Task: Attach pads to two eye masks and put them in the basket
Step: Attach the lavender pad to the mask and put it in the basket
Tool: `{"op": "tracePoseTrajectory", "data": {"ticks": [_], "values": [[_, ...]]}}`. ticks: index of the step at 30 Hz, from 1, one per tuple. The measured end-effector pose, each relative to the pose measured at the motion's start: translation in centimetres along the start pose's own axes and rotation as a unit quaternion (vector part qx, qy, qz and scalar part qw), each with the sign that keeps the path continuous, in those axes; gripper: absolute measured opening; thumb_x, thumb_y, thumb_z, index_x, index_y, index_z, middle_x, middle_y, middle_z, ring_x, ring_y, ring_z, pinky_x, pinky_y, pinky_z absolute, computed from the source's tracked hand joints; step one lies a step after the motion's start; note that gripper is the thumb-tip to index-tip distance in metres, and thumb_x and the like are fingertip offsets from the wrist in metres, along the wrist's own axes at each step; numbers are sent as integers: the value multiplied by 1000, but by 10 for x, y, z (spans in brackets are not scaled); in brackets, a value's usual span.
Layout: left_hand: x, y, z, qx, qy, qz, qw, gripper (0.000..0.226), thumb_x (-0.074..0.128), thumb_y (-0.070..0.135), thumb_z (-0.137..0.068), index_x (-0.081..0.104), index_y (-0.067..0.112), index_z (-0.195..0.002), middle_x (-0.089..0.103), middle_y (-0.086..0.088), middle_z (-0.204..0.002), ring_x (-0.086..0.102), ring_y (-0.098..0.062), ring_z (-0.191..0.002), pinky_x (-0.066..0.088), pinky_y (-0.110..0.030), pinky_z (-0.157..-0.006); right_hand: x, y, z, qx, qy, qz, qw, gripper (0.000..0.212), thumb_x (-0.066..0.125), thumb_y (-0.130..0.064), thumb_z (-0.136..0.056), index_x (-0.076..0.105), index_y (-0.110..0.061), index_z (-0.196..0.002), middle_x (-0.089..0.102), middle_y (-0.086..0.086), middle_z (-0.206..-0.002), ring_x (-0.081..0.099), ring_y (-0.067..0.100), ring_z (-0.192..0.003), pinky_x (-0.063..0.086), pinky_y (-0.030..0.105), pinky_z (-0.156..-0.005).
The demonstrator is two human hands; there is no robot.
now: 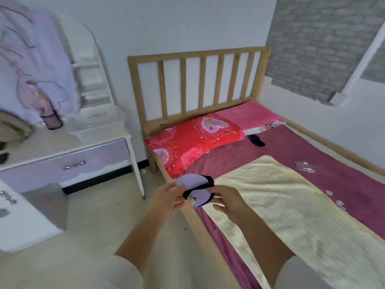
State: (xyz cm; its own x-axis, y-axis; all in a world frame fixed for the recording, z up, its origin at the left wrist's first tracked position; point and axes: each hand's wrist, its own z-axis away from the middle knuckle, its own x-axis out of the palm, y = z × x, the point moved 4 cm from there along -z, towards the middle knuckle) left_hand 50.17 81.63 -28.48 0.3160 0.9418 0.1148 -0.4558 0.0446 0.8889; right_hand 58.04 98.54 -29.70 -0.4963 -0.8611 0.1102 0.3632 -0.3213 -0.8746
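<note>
A lilac eye mask [194,185] with black trim and a black strap is held between both hands over the wooden bed rail. My left hand [166,198] grips its left side. My right hand [228,202] pinches its right lower edge. A small green and dark mark shows on the mask's lower part. A second, black eye mask [256,140] lies on the maroon sheet beside the red pillow. Small pale pads [340,203] lie scattered on the sheet at the right. A woven basket [14,127] peeks in at the far left on the dresser, blurred.
A cream towel [281,205] covers the near bed. A clear plastic wrapper [305,166] lies on the maroon sheet. The red pillow [193,140] sits against the wooden headboard [198,80]. A lilac dresser [68,159] with a dark cup [52,120] stands left.
</note>
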Motion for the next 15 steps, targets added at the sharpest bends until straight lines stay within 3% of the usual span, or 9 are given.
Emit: {"op": "tracePoseTrajectory", "data": {"ticks": [4,9,15], "values": [[-112,28,-38,-11,43,-20,999,26,65,12,-87,62,0,-110,65,-14,-83,60,-22,-67,50,-26,-61,111,-3,-58,24,-41,30,998,4,62,-1,-78,65,-2,-80,63,8,-62,53,14,-49,34,23,-48],[-209,66,-98,-12,75,-25,997,26,63,19,-88,65,7,-111,71,-17,-100,67,-26,-83,50,-28,-67,228,-26,-123,38,-90,66,993,9,58,5,-82,58,-1,-75,52,10,-66,43,17,-52,29,24,-48],[-288,122,-204,4,118,-29,993,13,64,23,-87,68,12,-92,72,-9,-90,66,-22,-80,52,-31,-72,326,-73,-233,22,-108,54,992,16,60,4,-74,57,-9,-66,53,5,-57,44,13,-46,29,23,-45]]}}
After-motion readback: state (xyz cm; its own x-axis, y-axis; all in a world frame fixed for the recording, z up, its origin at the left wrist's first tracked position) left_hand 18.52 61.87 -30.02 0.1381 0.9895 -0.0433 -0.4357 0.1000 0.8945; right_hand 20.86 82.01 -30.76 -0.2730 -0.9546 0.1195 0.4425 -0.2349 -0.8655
